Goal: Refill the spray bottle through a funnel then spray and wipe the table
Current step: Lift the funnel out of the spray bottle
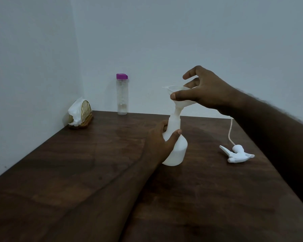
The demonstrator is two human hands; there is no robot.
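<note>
Hidden: spray bottle [177, 151] partly behind left hand [162, 142]; its fill level hard to read. Both forearms cut off by frame.
Writing: no legible labels.
Left hand: wrapped round bottle's shoulder, bottle upright mid-table [77, 172].
Right hand [205, 91]: thumb & fingers pinch funnel [179, 100] rim; spout in bottle neck.
Sprayer head [238, 154]: lying w/ tube, nr right edge.
Far edge: clear water bottle [122, 95], purple cap.
Far-left corner: tissue holder [80, 113].
</note>
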